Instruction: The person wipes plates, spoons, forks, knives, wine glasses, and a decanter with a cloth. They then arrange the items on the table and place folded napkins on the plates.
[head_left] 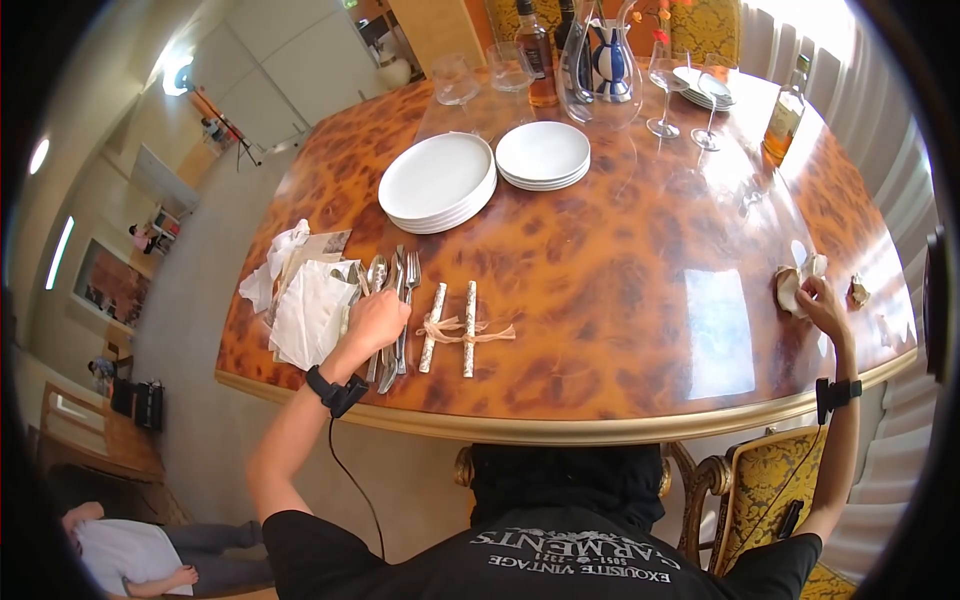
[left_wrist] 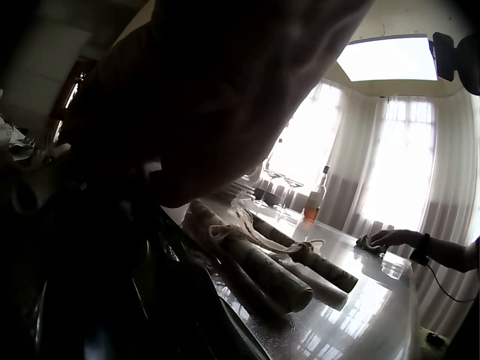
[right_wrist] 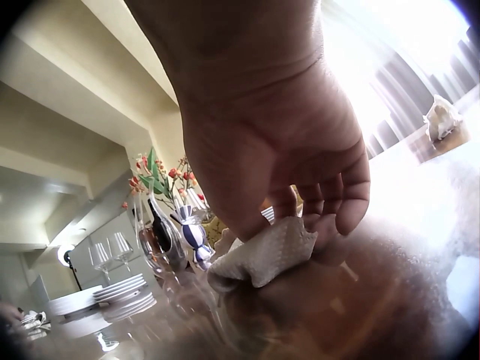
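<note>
At the table's right side, my right hand (head_left: 828,310) pinches a crumpled, whitish tissue (head_left: 788,291). The right wrist view shows the tissue's dimpled texture (right_wrist: 271,251) between the thumb and curled fingers of that hand (right_wrist: 285,157). My left hand (head_left: 378,318) is over a row of forks, spoons and knives (head_left: 402,345); its fingertips are hidden, so a grip cannot be told. White napkins (head_left: 312,312) lie left of the cutlery. Two patterned rolls (head_left: 470,328) tied with raffia lie to its right, and show below the dark left hand (left_wrist: 217,112) in the left wrist view.
Stacked white plates (head_left: 437,178) and smaller plates (head_left: 543,153) stand farther back. Behind are stemmed glasses (head_left: 664,80), a glass decanter and bottles, one bottle (head_left: 786,112) at the right. Another crumpled scrap (head_left: 859,291) lies near the right edge. A person (head_left: 130,550) is at lower left.
</note>
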